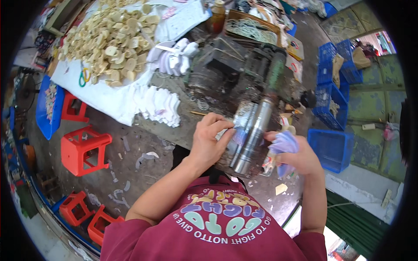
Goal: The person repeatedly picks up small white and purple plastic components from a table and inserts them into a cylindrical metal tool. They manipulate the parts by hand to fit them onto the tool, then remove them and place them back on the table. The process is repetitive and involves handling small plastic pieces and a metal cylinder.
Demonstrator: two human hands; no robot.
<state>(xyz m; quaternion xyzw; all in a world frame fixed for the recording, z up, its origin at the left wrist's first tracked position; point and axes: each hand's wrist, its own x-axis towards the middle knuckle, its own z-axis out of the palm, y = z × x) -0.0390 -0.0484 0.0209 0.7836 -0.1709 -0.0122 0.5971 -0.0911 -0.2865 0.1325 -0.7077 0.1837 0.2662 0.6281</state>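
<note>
In the head view, a polished metal cylinder (257,126) reaches from a dark, grimy machine (226,61) on the desk (185,132) toward the person, with a narrower ridged bar alongside its left side. The left hand (208,138) is beside this pair, thumb and forefinger brought close together at a bluish, shiny patch (240,137); I cannot tell whether they pinch anything. The right hand (300,156), on the cylinder's other side, has its fingers curled around a crumpled lavender cloth (285,145), which lies just right of the cylinder. Scalloped white fabric pieces (156,104) lie on the desk to the left, near a tied white bundle (172,56) and a heap of beige pieces (117,37).

Handling here calls for care, I judge. The left fingertips are best placed clear of the line between cylinder and bar, since a still picture cannot show whether either turns. The cloth's folds hang loosely, so a compact grip should stop them catching on the metal. Smoothing one edge between finger and thumb would give better control than the present bunch.
</note>
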